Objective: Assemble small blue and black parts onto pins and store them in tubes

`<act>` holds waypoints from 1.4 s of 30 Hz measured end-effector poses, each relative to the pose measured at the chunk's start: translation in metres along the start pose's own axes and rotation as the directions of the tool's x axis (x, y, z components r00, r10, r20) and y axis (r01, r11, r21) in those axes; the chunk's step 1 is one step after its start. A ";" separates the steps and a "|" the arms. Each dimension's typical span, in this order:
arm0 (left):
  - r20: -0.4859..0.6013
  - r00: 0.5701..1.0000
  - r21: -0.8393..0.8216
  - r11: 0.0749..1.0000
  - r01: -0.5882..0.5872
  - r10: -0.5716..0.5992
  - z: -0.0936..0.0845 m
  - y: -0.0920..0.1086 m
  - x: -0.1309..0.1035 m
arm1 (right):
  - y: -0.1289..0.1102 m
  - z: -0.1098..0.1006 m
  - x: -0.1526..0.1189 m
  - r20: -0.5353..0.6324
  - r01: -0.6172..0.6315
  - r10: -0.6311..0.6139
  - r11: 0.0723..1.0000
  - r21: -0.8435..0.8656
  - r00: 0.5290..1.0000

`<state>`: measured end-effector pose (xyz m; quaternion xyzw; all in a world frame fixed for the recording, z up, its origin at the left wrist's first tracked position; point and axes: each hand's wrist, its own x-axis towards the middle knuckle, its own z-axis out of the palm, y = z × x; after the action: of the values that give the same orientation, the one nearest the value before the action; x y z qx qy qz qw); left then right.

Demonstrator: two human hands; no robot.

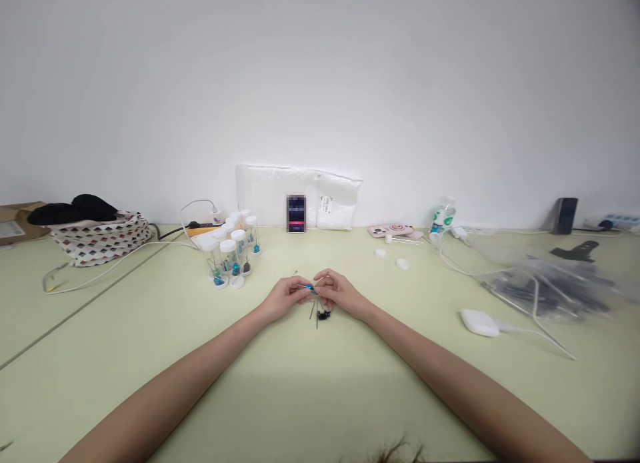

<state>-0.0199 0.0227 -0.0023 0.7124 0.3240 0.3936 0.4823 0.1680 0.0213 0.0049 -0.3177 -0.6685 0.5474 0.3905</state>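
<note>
Near the middle of the green table, my left hand (284, 299) pinches a small blue piece (309, 287) between its fingertips. My right hand (340, 293) meets it from the other side, its fingers closed on the same blue piece. Just below the fingers lie a small black part (324, 315) and thin metal rods (317, 316). Another thin piece shows beyond my left fingers. The exact shape of the blue piece is partly hidden by the fingertips.
Several white-capped clear tubes (228, 257) with coloured pieces stand left. Two white caps (402, 264), a clear tube and a pink phone (391, 230) lie back right. A phone (296, 214) stands at the wall. Right are a white charger (480, 322), cables and plastic bags (550, 289).
</note>
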 end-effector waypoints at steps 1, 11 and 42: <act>-0.002 1.000 -0.004 1.000 0.000 0.000 0.000 0.000 0.000 | 0.000 0.000 0.000 0.003 0.003 -0.003 1.000 0.001 1.000; 0.031 0.999 -0.020 1.000 0.017 -0.017 0.001 0.004 -0.001 | -0.001 0.000 0.000 0.035 -0.009 0.009 1.000 -0.009 0.999; -0.086 0.971 0.452 0.877 -0.161 0.222 0.007 0.015 -0.008 | -0.012 0.014 -0.007 -0.010 0.156 -0.234 0.680 -0.716 0.972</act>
<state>-0.0162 0.0083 0.0087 0.8035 0.3645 0.4028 0.2436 0.1596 0.0067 0.0144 -0.3978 -0.8369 0.1856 0.3270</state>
